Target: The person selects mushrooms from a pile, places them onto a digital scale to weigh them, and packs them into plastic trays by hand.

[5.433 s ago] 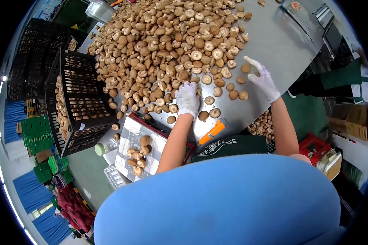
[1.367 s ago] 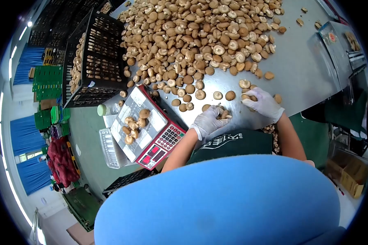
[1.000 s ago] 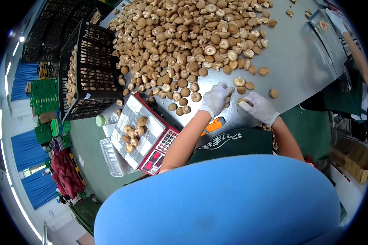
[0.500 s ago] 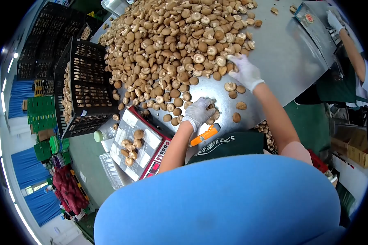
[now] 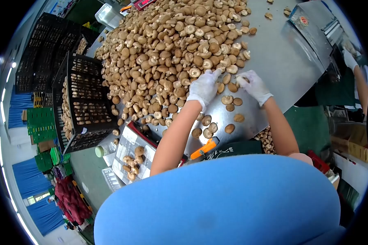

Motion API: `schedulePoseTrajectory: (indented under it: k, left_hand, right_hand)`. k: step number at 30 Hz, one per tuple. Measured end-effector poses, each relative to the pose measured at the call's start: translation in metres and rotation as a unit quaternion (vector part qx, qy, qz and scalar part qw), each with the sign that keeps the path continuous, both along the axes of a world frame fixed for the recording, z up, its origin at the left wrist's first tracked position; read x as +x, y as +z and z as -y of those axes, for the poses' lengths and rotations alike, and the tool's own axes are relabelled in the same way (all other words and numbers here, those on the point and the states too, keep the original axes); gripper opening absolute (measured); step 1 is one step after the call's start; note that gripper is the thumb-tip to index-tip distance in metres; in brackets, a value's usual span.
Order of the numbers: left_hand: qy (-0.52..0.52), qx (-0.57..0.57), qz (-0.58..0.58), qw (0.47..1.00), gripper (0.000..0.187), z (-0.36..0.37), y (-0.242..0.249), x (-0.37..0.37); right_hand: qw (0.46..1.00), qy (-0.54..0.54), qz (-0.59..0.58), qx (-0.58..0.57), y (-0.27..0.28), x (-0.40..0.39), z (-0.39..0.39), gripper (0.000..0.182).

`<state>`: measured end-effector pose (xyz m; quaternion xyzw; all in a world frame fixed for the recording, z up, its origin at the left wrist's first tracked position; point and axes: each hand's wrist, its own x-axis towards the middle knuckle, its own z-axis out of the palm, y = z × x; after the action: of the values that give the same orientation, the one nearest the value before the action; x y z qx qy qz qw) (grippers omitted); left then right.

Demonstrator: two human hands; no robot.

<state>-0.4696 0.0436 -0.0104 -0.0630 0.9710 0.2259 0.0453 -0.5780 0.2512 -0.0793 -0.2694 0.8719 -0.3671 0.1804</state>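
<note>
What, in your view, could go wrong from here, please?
Loose shiitake mushrooms near the edge of the metal table could get knocked off. The mushroom pile might slide, since the left hand is right at its border. The orange tool close to the apron could be brushed aside.

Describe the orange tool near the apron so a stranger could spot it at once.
Find the near edge of the metal table, by the dark green apron. There, beside the left forearm and below some loose mushrooms in the picture, is the orange tool. Its long, bright body sets it apart from those round brown caps.
</note>
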Motion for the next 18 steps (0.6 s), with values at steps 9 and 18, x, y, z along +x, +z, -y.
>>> schedulePoseTrajectory:
  k: [9,18]
  left_hand:
    - [-0.105,-0.071,0.132,0.983,0.04,-0.029,-0.033,-0.04]
    - [-0.172,-0.149,0.295,0.928,0.03,-0.019,-0.036,-0.018]
  right_hand:
    - [0.995,-0.075,-0.034,-0.05,-0.017,-0.006,-0.049,0.026]
    - [0.97,0.02,-0.127,0.205,0.001,0.008,-0.005,0.049]
